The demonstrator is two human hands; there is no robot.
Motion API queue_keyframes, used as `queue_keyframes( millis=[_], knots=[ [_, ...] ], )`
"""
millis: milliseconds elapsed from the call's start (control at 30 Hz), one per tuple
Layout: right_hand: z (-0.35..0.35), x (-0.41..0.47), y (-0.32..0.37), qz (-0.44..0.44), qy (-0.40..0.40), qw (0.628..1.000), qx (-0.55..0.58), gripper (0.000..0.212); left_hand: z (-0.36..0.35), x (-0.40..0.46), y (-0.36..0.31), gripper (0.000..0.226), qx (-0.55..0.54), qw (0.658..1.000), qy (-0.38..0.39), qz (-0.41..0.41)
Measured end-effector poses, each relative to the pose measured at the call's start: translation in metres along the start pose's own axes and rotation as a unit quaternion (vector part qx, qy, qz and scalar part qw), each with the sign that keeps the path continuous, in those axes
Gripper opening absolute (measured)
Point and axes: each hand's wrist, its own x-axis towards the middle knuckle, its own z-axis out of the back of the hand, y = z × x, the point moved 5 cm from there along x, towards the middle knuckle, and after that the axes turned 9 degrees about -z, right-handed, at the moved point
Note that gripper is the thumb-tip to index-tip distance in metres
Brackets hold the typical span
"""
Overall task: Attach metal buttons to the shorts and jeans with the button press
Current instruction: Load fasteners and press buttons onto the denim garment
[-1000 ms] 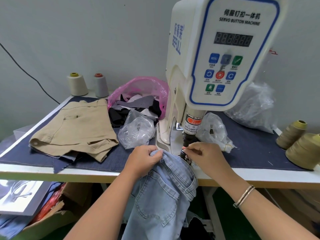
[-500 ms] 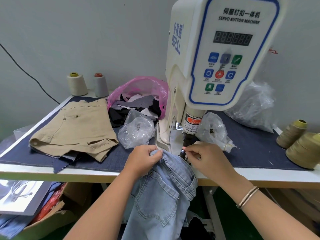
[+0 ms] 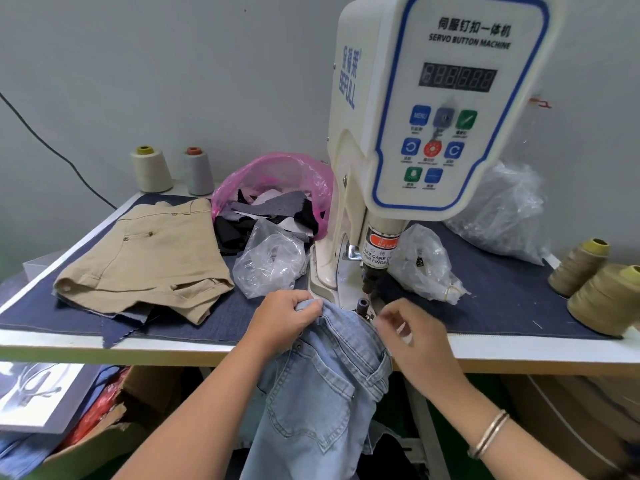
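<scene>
Up front, the left hand [image 3: 282, 318] gripped the waistband of the light blue denim jeans [image 3: 325, 386] at the table's [image 3: 173, 344] front edge, under the white button press [image 3: 415, 133]. The right hand [image 3: 412, 332] hovered beside it, fingers loosely curled, blurred; grip unclear. Folded khaki cotton shorts [image 3: 149, 258] lay toward the left edge.

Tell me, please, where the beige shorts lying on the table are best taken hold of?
Judging by their pose, take the beige cotton shorts at the folded hem corner nearest the table's front edge, coming from the left hand side; that corner lies free on the dark blue denim mat.
</scene>
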Motion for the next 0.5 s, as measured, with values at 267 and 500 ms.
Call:
queue_keyframes(
  millis=[267,500],
  knots=[
    [-0.037,-0.036,-0.026,-0.216,0.212,0.95,0.077,0.073,0.005,0.001,-0.028,0.048,-0.164,0.984,0.066,0.028],
    [-0.008,-0.046,0.026,0.16,-0.024,0.986,-0.043,0.04,0.012,0.007,-0.073,0.029,-0.237,0.971,0.034,0.016]
  ],
)
